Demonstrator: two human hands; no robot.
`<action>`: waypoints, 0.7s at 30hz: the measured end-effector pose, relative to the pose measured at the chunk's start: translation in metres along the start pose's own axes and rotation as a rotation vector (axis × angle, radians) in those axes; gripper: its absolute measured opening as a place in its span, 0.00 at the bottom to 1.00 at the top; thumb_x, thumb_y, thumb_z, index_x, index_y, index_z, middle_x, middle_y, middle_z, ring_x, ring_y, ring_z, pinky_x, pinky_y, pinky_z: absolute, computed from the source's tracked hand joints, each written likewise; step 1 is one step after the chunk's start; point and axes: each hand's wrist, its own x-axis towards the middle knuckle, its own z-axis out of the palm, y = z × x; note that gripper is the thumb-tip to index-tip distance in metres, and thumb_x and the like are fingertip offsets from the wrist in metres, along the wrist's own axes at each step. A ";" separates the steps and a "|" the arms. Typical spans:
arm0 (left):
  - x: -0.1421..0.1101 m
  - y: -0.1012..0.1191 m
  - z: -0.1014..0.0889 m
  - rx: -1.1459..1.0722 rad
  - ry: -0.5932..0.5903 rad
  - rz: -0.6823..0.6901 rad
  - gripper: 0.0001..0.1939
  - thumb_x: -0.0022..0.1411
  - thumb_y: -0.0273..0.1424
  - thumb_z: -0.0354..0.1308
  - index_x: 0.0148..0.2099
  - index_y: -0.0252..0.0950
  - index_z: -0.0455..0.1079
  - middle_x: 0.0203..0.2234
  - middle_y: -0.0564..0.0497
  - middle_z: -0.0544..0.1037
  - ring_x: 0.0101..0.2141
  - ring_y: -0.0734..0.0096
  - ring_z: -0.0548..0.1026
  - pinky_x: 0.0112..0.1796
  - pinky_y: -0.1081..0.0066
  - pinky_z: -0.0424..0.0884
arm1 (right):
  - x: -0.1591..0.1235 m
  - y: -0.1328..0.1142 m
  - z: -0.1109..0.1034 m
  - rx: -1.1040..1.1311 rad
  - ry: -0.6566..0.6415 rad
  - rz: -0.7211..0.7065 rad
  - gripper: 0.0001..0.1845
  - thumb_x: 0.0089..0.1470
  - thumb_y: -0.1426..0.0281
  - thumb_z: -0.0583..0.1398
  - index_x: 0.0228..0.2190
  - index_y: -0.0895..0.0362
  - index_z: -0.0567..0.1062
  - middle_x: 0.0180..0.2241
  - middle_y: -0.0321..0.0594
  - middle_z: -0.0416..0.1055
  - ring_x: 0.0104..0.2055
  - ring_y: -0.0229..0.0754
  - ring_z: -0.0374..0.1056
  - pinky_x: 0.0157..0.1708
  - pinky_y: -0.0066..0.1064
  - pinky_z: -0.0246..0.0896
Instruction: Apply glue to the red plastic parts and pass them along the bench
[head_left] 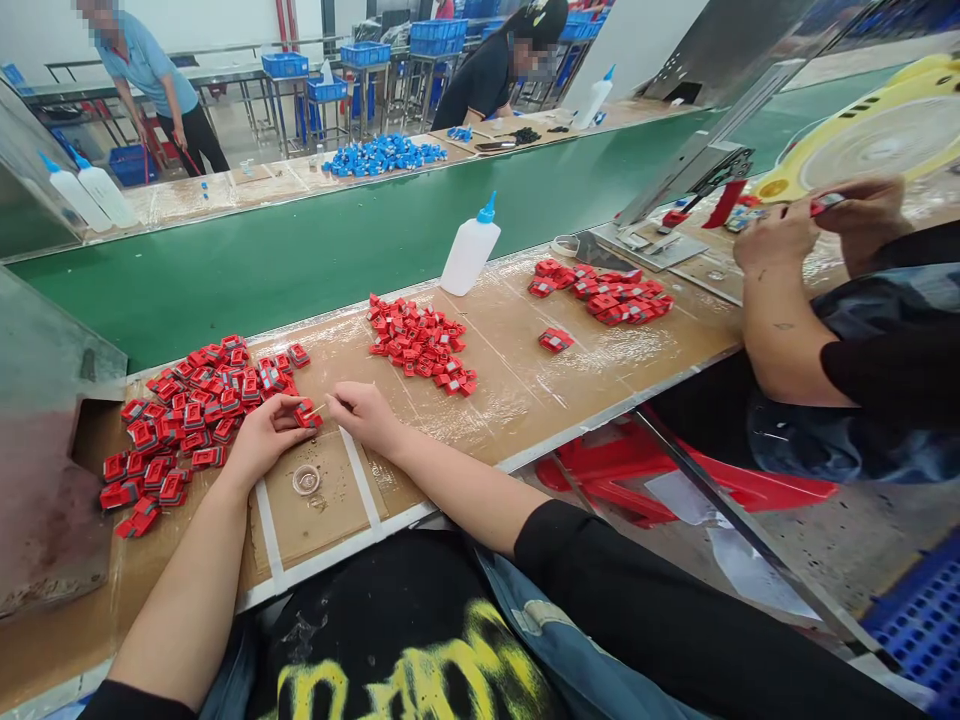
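Note:
My left hand (266,440) pinches a small red plastic part (307,414) with grey on it, just above the table. In the closed fingers of my right hand (367,415) is a thin pale stick (321,408), its tip at or very near the red part; actual contact is too small to make out. Below my hands a small clear round cup (306,480) sits on a cardboard sheet (330,515) edged with white tape. A large heap of similar red parts (195,400) spreads beside and beyond my left hand. Past my right hand lies a second red heap (420,340).
A white bottle with a blue nozzle (471,250) stands behind the heaps. More red parts (622,295) lie farther right, near a metal press (675,220). A co-worker's hands (787,235) hold a red part by a yellow fan (877,130). A green conveyor belt (315,250) runs behind.

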 end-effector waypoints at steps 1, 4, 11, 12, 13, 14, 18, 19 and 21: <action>0.000 0.001 0.000 0.009 0.005 -0.005 0.28 0.50 0.38 0.76 0.51 0.37 0.72 0.46 0.45 0.83 0.46 0.54 0.83 0.51 0.55 0.79 | 0.000 0.000 0.000 0.003 0.005 -0.004 0.20 0.64 0.67 0.54 0.21 0.55 0.55 0.21 0.29 0.52 0.25 0.33 0.51 0.30 0.30 0.45; 0.000 0.002 -0.001 0.029 0.010 -0.014 0.29 0.49 0.39 0.76 0.51 0.37 0.72 0.45 0.45 0.83 0.46 0.54 0.83 0.51 0.54 0.79 | 0.000 0.001 -0.002 0.006 0.028 -0.005 0.21 0.65 0.67 0.54 0.21 0.55 0.55 0.21 0.29 0.51 0.25 0.33 0.50 0.30 0.30 0.44; -0.001 0.003 -0.001 0.052 0.023 -0.007 0.31 0.48 0.41 0.76 0.51 0.37 0.72 0.47 0.43 0.82 0.45 0.52 0.83 0.52 0.50 0.77 | 0.000 0.000 -0.002 -0.049 0.029 0.040 0.22 0.64 0.67 0.54 0.20 0.54 0.52 0.20 0.29 0.50 0.25 0.33 0.50 0.30 0.31 0.43; 0.000 0.003 0.000 0.059 0.026 -0.005 0.31 0.48 0.41 0.76 0.51 0.37 0.72 0.47 0.43 0.82 0.45 0.52 0.83 0.52 0.50 0.77 | 0.001 0.000 -0.002 -0.047 0.022 0.038 0.22 0.64 0.67 0.54 0.21 0.54 0.53 0.20 0.29 0.50 0.25 0.33 0.50 0.30 0.31 0.44; 0.000 0.003 0.000 0.065 0.027 -0.004 0.31 0.48 0.41 0.76 0.51 0.37 0.72 0.47 0.43 0.82 0.45 0.52 0.83 0.52 0.50 0.78 | 0.001 0.000 -0.003 -0.044 0.020 0.032 0.22 0.64 0.67 0.54 0.21 0.54 0.53 0.21 0.29 0.51 0.25 0.33 0.50 0.30 0.31 0.44; 0.000 0.003 0.000 0.067 0.026 -0.003 0.31 0.48 0.41 0.76 0.51 0.37 0.72 0.47 0.43 0.82 0.45 0.52 0.83 0.51 0.51 0.78 | 0.001 0.000 -0.003 -0.043 0.027 0.027 0.21 0.64 0.66 0.54 0.21 0.55 0.53 0.21 0.29 0.51 0.25 0.34 0.51 0.30 0.30 0.44; 0.001 0.002 0.000 0.017 0.029 -0.005 0.31 0.48 0.41 0.77 0.51 0.36 0.71 0.48 0.42 0.82 0.45 0.53 0.83 0.51 0.53 0.78 | -0.002 -0.003 -0.007 -0.027 0.068 0.000 0.21 0.64 0.67 0.53 0.21 0.54 0.53 0.21 0.30 0.51 0.25 0.34 0.51 0.30 0.30 0.45; 0.001 0.002 0.000 0.002 0.033 0.000 0.31 0.48 0.41 0.76 0.51 0.36 0.71 0.48 0.42 0.82 0.46 0.53 0.83 0.50 0.53 0.78 | -0.004 -0.006 -0.007 -0.017 0.038 -0.039 0.21 0.64 0.66 0.52 0.21 0.54 0.53 0.21 0.30 0.52 0.25 0.34 0.52 0.29 0.30 0.46; 0.001 0.002 -0.001 -0.014 0.041 0.019 0.31 0.49 0.41 0.76 0.51 0.36 0.70 0.47 0.42 0.82 0.45 0.54 0.83 0.50 0.53 0.78 | -0.011 -0.014 -0.005 -0.026 -0.101 -0.166 0.21 0.65 0.66 0.52 0.20 0.54 0.54 0.21 0.31 0.54 0.25 0.34 0.53 0.29 0.30 0.48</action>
